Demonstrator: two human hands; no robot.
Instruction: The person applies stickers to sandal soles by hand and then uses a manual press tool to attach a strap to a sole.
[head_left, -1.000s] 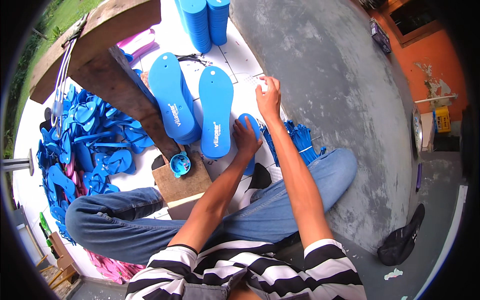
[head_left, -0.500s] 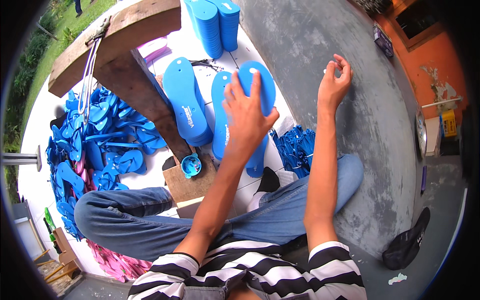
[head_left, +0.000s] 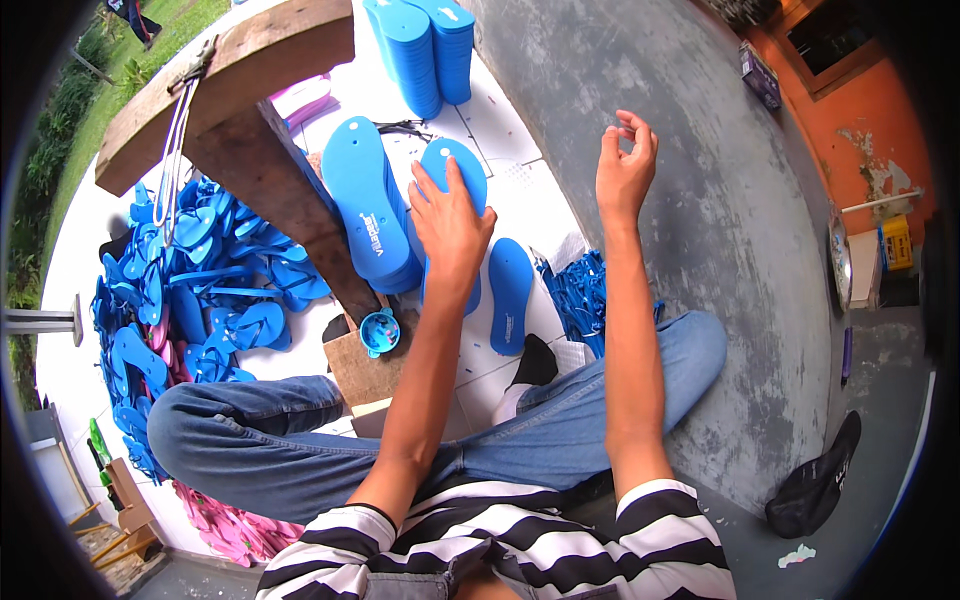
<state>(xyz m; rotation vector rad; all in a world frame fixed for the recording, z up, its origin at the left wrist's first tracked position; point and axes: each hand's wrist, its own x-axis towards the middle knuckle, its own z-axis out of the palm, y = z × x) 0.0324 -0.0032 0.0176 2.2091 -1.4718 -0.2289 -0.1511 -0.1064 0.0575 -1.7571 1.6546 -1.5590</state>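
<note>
My left hand (head_left: 447, 225) lies with spread fingers on a blue flip-flop sole (head_left: 458, 165), which mostly covers the soles beneath it. To its left is a stack of matching blue soles (head_left: 372, 215). Another blue sole (head_left: 511, 292) lies by itself on the tiles, right of my left wrist. My right hand (head_left: 628, 165) is raised above the grey floor, its fingers loosely curled and a gap showing by the thumb. I see nothing held in it. A small cyan bowl (head_left: 380, 332) with tiny bits inside sits on a wooden block (head_left: 352, 358).
A heavy wooden post with a crossbeam (head_left: 250, 60) rises at the left. Behind it spreads a heap of blue flip-flops (head_left: 205, 285). Blue straps (head_left: 580, 290) lie by my right knee, pink ones (head_left: 225, 525) by my left. Tall blue sole stacks (head_left: 425, 60) stand at the far end.
My left hand has moved left with a blue sole, which now lies over the other soles. The lone sole on the tiles has come fully into sight. My right hand has drifted left.
</note>
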